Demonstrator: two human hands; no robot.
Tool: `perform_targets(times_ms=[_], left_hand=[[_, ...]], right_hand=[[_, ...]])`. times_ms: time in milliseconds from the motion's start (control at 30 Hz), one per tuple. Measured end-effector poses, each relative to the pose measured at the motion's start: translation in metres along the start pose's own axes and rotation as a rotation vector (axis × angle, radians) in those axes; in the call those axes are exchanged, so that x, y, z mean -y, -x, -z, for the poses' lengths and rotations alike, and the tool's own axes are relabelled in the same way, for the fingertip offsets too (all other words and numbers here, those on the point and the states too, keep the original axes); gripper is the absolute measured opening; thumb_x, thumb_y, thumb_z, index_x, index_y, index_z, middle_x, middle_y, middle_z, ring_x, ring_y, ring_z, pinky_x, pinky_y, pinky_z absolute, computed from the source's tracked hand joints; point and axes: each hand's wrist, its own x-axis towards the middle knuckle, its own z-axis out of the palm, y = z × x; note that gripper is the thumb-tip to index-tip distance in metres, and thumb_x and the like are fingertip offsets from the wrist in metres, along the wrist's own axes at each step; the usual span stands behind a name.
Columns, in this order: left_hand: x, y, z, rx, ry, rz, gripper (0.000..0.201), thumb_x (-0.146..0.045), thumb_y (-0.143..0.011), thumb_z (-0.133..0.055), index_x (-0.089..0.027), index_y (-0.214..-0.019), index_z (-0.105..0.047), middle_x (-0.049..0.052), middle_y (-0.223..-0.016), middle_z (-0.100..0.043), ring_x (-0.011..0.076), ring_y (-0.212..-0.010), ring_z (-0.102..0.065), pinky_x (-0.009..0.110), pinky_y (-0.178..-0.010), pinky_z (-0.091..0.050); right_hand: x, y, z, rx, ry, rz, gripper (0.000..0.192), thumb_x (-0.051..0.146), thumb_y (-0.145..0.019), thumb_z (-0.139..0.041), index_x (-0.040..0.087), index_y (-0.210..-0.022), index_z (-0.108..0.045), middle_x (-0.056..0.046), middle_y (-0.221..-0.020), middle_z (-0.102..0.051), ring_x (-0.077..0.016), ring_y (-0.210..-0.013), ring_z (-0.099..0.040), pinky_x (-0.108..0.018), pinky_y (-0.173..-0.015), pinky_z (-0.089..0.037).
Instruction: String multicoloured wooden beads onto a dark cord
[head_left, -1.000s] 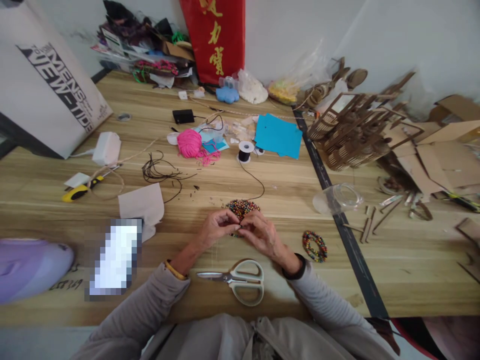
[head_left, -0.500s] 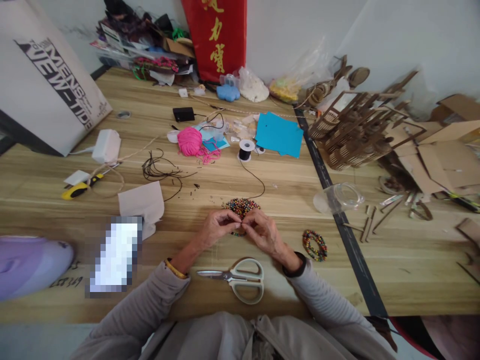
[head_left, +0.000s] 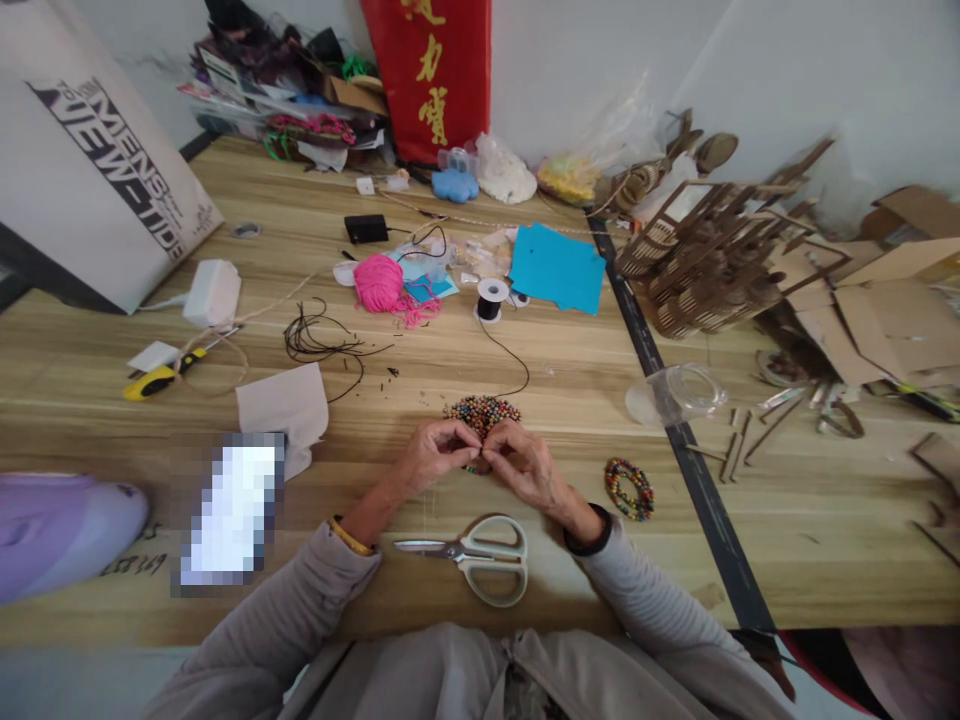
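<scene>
My left hand [head_left: 435,452] and my right hand [head_left: 523,458] meet fingertip to fingertip over the table, each in a pinch. Whatever lies between the fingertips is too small to make out. Just beyond them is a heap of multicoloured beads [head_left: 484,412], its near side partly hidden by my fingers. Thin pale lines, perhaps thread, show faintly below my left hand. Scissors with pale handles [head_left: 495,562] lie nearer my body, blades toward the left. To the right of my right hand rests a coiled string of coloured beads [head_left: 630,490].
Beyond the beads stands a spool of black cord [head_left: 490,302], its loose end trailing toward the heap. Pink yarn [head_left: 379,284], tangled black cord [head_left: 322,340] and blue sheets [head_left: 559,268] lie farther back. A phone [head_left: 234,510] is at left; bamboo pieces [head_left: 705,270] stand at right.
</scene>
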Motion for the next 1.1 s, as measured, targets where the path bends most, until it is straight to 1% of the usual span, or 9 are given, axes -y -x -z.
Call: perform_targets(times_ms=[67, 133, 233, 333, 433, 567, 667, 867, 1100], left_hand=[[0.0, 0.0, 0.001, 0.008, 0.006, -0.004, 0.021, -0.029, -0.066, -0.078, -0.011, -0.071, -0.068, 0.006, -0.072, -0.069, 0.0131, -0.067, -0.062, 0.023, -0.064, -0.048], [0.0, 0.0, 0.001, 0.006, 0.023, -0.006, 0.023, -0.031, -0.066, -0.078, -0.011, -0.072, -0.068, 0.007, -0.074, -0.07, 0.0137, -0.068, -0.063, 0.024, -0.065, -0.049], [0.0, 0.001, 0.001, 0.0, 0.057, -0.004, 0.024, -0.033, -0.067, -0.078, -0.011, -0.073, -0.068, 0.008, -0.077, -0.071, 0.0143, -0.071, -0.064, 0.025, -0.068, -0.051], [0.001, 0.001, 0.001, 0.02, 0.086, 0.001, 0.026, -0.034, -0.067, -0.078, -0.011, -0.073, -0.068, 0.008, -0.078, -0.072, 0.0145, -0.071, -0.064, 0.026, -0.069, -0.051], [0.002, 0.0, 0.001, 0.03, 0.101, 0.014, 0.026, -0.035, -0.066, -0.078, -0.011, -0.073, -0.068, 0.008, -0.076, -0.072, 0.0144, -0.07, -0.064, 0.026, -0.067, -0.051], [0.0, 0.0, 0.002, 0.017, 0.057, 0.034, 0.025, -0.032, -0.065, -0.078, -0.011, -0.073, -0.068, 0.006, -0.073, -0.07, 0.0133, -0.066, -0.063, 0.025, -0.064, -0.049], [-0.003, 0.001, 0.002, 0.019, 0.039, 0.061, 0.025, -0.031, -0.066, -0.078, -0.011, -0.075, -0.067, 0.006, -0.072, -0.069, 0.0129, -0.066, -0.062, 0.024, -0.065, -0.049], [-0.01, 0.002, 0.003, 0.004, 0.089, 0.092, 0.026, -0.033, -0.069, -0.076, -0.012, -0.079, -0.066, 0.003, -0.072, -0.067, 0.0116, -0.067, -0.06, 0.023, -0.065, -0.048], [-0.005, 0.0, 0.006, 0.048, 0.08, 0.126, 0.027, -0.038, -0.076, -0.069, -0.011, -0.077, -0.066, 0.003, -0.071, -0.065, 0.0114, -0.065, -0.059, 0.023, -0.064, -0.048]], right_hand=[[0.002, -0.001, 0.008, 0.016, -0.13, -0.049, 0.019, 0.036, -0.088, -0.061, 0.018, -0.08, -0.06, -0.005, -0.078, -0.059, -0.0163, -0.074, -0.054, -0.03, -0.069, -0.043], [0.001, -0.002, 0.023, 0.019, -0.413, -0.1, 0.028, 0.045, -0.082, -0.066, 0.018, -0.078, -0.06, -0.003, -0.075, -0.057, -0.0146, -0.069, -0.053, -0.027, -0.062, -0.043], [-0.006, 0.001, 0.053, 0.13, -0.963, 0.032, 0.049, 0.07, -0.075, -0.057, 0.021, -0.067, -0.055, 0.003, -0.058, -0.045, -0.0097, -0.048, -0.043, -0.022, -0.044, -0.039], [-0.011, 0.006, 0.078, 0.259, -1.179, 0.187, 0.057, 0.077, -0.063, -0.061, 0.022, -0.054, -0.048, 0.008, -0.043, -0.033, -0.0062, -0.037, -0.03, -0.019, -0.036, -0.033], [-0.007, 0.006, 0.079, 0.194, -1.0, 0.113, 0.058, 0.079, -0.06, -0.061, 0.022, -0.055, -0.053, 0.007, -0.045, -0.038, -0.0064, -0.038, -0.032, -0.02, -0.036, -0.033], [0.003, -0.003, 0.046, 0.074, -0.364, -0.229, 0.034, 0.049, -0.075, -0.072, 0.02, -0.092, -0.066, -0.005, -0.085, -0.06, -0.0119, -0.065, -0.053, -0.024, -0.054, -0.044], [0.002, -0.005, 0.021, 0.027, -0.067, -0.215, 0.026, 0.036, -0.084, -0.064, 0.02, -0.105, -0.064, -0.008, -0.104, -0.063, -0.012, -0.07, -0.056, -0.023, -0.056, -0.044], [-0.002, -0.002, 0.009, 0.037, 0.086, -0.133, 0.014, 0.027, -0.09, -0.056, 0.017, -0.09, -0.067, -0.004, -0.078, -0.068, -0.0135, -0.068, -0.06, -0.023, -0.06, -0.045], [-0.003, -0.002, 0.009, 0.037, 0.096, -0.142, 0.015, 0.028, -0.092, -0.054, 0.017, -0.09, -0.063, -0.004, -0.079, -0.065, -0.013, -0.069, -0.058, -0.022, -0.057, -0.043]])
